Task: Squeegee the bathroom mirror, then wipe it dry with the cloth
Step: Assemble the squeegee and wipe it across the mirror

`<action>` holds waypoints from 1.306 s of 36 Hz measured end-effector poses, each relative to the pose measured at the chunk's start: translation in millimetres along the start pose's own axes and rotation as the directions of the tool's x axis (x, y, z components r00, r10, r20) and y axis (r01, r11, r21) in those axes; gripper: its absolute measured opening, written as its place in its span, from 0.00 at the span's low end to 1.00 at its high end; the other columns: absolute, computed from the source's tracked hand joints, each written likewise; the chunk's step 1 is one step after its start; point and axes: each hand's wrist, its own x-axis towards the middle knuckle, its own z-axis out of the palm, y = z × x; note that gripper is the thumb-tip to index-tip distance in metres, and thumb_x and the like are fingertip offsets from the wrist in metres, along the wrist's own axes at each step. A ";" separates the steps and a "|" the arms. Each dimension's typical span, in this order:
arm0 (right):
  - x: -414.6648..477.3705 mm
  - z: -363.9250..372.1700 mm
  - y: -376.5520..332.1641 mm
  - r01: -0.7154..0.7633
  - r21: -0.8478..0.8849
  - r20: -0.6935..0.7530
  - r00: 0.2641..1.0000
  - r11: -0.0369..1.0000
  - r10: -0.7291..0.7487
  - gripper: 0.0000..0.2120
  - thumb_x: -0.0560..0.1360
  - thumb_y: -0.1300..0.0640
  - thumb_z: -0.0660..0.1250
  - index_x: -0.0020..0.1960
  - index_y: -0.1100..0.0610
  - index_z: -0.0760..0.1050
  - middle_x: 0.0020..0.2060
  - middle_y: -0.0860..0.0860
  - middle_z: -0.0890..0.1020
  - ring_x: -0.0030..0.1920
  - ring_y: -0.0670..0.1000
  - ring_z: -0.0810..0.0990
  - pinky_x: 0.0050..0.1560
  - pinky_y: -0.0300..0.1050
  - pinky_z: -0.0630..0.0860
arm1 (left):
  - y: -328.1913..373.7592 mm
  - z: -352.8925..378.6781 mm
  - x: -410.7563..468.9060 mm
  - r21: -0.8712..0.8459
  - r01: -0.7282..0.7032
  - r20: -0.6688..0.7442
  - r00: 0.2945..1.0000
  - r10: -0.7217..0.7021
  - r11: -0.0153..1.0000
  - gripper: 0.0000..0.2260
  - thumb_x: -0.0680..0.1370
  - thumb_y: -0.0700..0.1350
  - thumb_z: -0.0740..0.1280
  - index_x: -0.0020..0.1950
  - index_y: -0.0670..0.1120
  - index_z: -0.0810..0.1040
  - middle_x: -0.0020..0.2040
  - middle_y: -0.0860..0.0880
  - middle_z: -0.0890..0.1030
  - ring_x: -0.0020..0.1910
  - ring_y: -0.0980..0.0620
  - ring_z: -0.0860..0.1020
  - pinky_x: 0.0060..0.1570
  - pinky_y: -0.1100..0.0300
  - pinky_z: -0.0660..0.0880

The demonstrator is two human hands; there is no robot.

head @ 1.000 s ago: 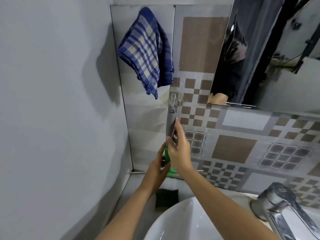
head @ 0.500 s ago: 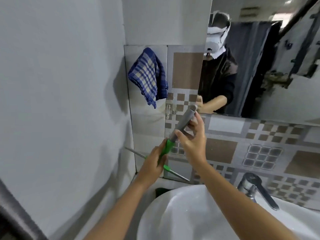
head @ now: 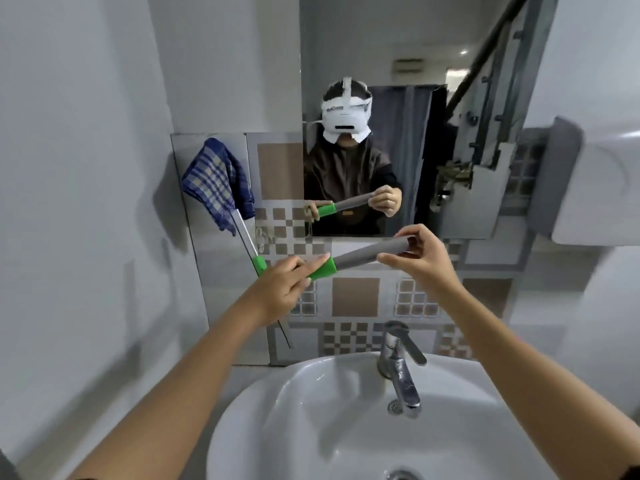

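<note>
Two bare hands hold a squeegee out in front of a bathroom mirror, above a white sink. The left hand has its grip closed around the green end of the handle, with the index finger stretched along the green part. The right hand pinches the far end of the grey handle between thumb and fingertips, its grip closed lightly on it. The handle lies nearly level, rising slightly toward the right, and sits just below the mirror's lower edge without touching the glass. From the green end, the squeegee's thin blade bar runs up and to the left, its upper tip overlapping a blue and cream checked cloth. Whether the blade touches the cloth cannot be told.

The cloth hangs on the tiled wall to the left of the mirror, beside the corner with a plain grey wall. The tiles carry brown and grey square patterns. A chrome faucet stands at the back of the sink, below the right hand. The mirror reflects the person holding the squeegee, wearing a dark top and a white head-mounted device, with a dark curtain behind.
</note>
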 end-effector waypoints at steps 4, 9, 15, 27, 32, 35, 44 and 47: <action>-11.2 -46.0 -4.4 0.043 -0.285 0.032 0.999 0.958 -0.035 0.19 0.62 0.53 0.79 0.48 0.55 0.76 0.42 0.55 0.82 0.42 0.51 0.81 0.44 0.46 0.80 | 27.5 5.4 17.6 -0.030 -0.034 0.058 0.998 0.035 0.999 0.25 0.81 0.44 0.54 0.70 0.69 0.51 0.49 0.50 0.70 0.45 0.51 0.70 0.47 0.56 0.73; -18.6 -85.9 -15.5 0.206 -0.550 0.130 0.978 0.810 -0.161 0.15 0.65 0.50 0.76 0.48 0.52 0.78 0.39 0.47 0.81 0.41 0.47 0.79 0.44 0.43 0.77 | 52.5 13.5 34.6 -0.081 -0.034 0.097 0.994 0.042 0.996 0.23 0.82 0.44 0.55 0.73 0.63 0.55 0.46 0.49 0.70 0.45 0.50 0.69 0.49 0.57 0.70; -23.5 -111.5 -17.0 0.352 -0.704 0.357 0.926 0.616 -0.121 0.13 0.71 0.49 0.70 0.53 0.52 0.77 0.45 0.48 0.81 0.44 0.50 0.78 0.45 0.50 0.77 | 72.1 21.9 50.4 -0.046 -0.086 0.081 0.993 0.089 0.995 0.21 0.81 0.43 0.55 0.71 0.61 0.57 0.43 0.49 0.69 0.43 0.50 0.68 0.48 0.53 0.70; -26.4 -96.7 -20.4 0.449 -0.707 0.325 0.893 0.546 -0.313 0.17 0.71 0.47 0.69 0.59 0.49 0.76 0.48 0.46 0.83 0.46 0.49 0.80 0.38 0.45 0.76 | 114.3 33.0 83.7 -0.064 -0.289 -0.111 0.953 0.281 0.955 0.19 0.78 0.44 0.61 0.70 0.48 0.67 0.48 0.49 0.78 0.46 0.52 0.73 0.48 0.59 0.71; -2.2 -105.1 -37.0 0.496 -0.719 0.331 0.860 0.486 -0.388 0.20 0.71 0.47 0.69 0.61 0.49 0.76 0.46 0.45 0.82 0.43 0.49 0.81 0.32 0.43 0.73 | 117.0 9.1 104.4 0.029 -0.321 -0.180 0.930 0.321 0.946 0.20 0.78 0.53 0.58 0.67 0.48 0.72 0.49 0.50 0.80 0.48 0.54 0.75 0.50 0.59 0.73; 28.4 -110.8 -61.8 0.531 -0.745 0.335 0.821 0.403 -0.462 0.22 0.71 0.46 0.69 0.64 0.45 0.74 0.45 0.45 0.82 0.39 0.51 0.81 0.27 0.44 0.72 | 113.8 -20.0 129.5 0.062 -0.268 -0.248 0.929 0.275 0.961 0.21 0.76 0.58 0.59 0.64 0.49 0.75 0.50 0.51 0.79 0.50 0.55 0.75 0.52 0.55 0.74; 141.7 -130.5 -173.5 0.526 -0.790 0.276 0.763 0.315 -0.584 0.22 0.72 0.48 0.68 0.65 0.41 0.71 0.42 0.40 0.78 0.39 0.48 0.79 0.26 0.35 0.60 | 100.3 -150.5 222.7 0.167 -0.142 -0.555 0.804 0.212 0.976 0.21 0.79 0.53 0.55 0.70 0.45 0.67 0.69 0.47 0.70 0.68 0.52 0.66 0.68 0.55 0.63; 180.3 -140.4 -208.4 0.507 -0.806 0.262 0.767 0.304 -0.586 0.22 0.73 0.45 0.67 0.66 0.38 0.69 0.45 0.41 0.81 0.42 0.48 0.78 0.31 0.40 0.66 | 73.8 -174.9 240.6 0.015 0.021 -0.679 0.734 -0.005 1.000 0.20 0.82 0.49 0.55 0.73 0.45 0.61 0.73 0.46 0.64 0.72 0.50 0.61 0.71 0.55 0.58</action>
